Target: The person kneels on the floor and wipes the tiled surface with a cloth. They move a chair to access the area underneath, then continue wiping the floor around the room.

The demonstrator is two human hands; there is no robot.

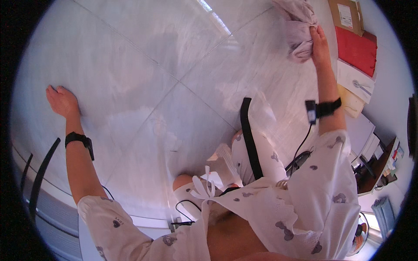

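Note:
My right hand (320, 47) is at the upper right, shut on a bunched, pale pinkish-grey cloth (298, 36) that lies against the grey tiled floor (130, 81). Part of the cloth runs past the top of the view. Far to the left, my left hand (63, 101) rests at the floor with its back toward me. Nothing shows in it; its fingers are partly hidden, so how far they are closed is unclear. A black strap with a small device (311, 112) circles my right forearm, and another black band (78, 138) is on my left wrist.
Along the right stand a cardboard box (346, 16), a red folder or cover (356, 49) and a white printed box (356, 80). Further down is a cluttered dark shelf (372, 173). Grey drawers (58, 222) stand at lower left. A black strap (249, 140) hangs before my knee.

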